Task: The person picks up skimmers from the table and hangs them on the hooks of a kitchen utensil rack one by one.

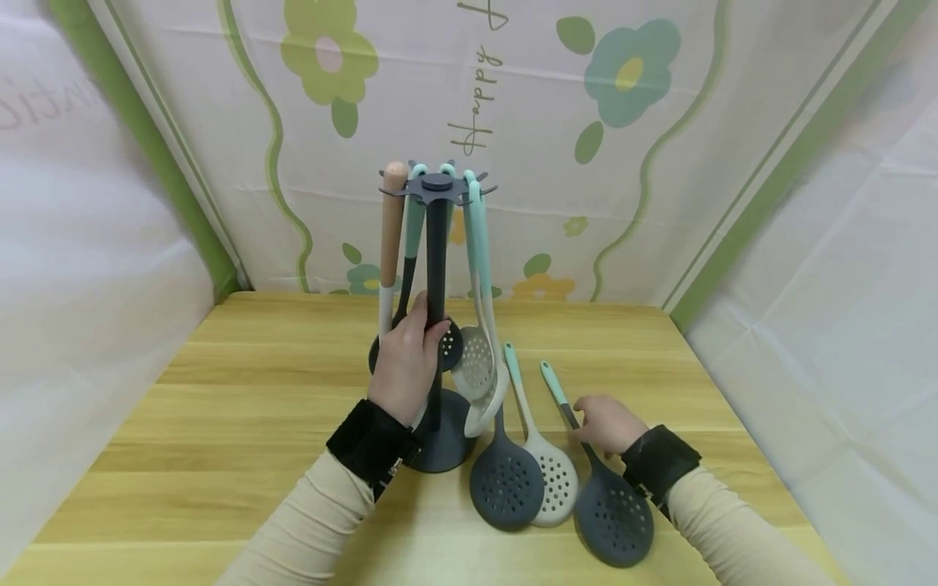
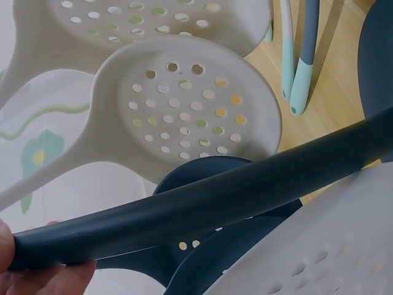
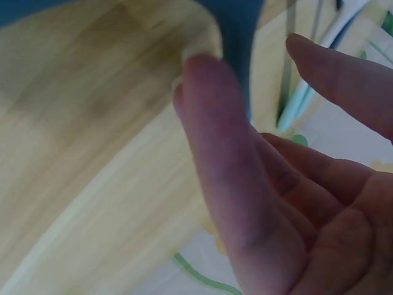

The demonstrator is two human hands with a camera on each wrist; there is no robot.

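My left hand (image 1: 406, 366) grips the dark upright pole (image 1: 436, 260) of a utensil stand; in the left wrist view its fingers (image 2: 67, 279) wrap the pole's end of the picture. Several utensils hang from the hooked top (image 1: 437, 185), including a wooden-handled one (image 1: 392, 232) and a light grey slotted ladle (image 2: 184, 110). My right hand (image 1: 607, 423) is at the handle of a dark slotted skimmer (image 1: 615, 521) that lies on the table. In the right wrist view, thumb and fingers stand apart, with the dark skimmer partly behind them.
Left of that skimmer lie a cream slotted skimmer (image 1: 557, 480) and another dark one (image 1: 507, 484), their heads overlapping. The stand's round base (image 1: 441, 452) rests on the wooden table (image 1: 220, 439). Flowered white cloth (image 1: 513, 89) hangs behind, with plain cloth at both sides.
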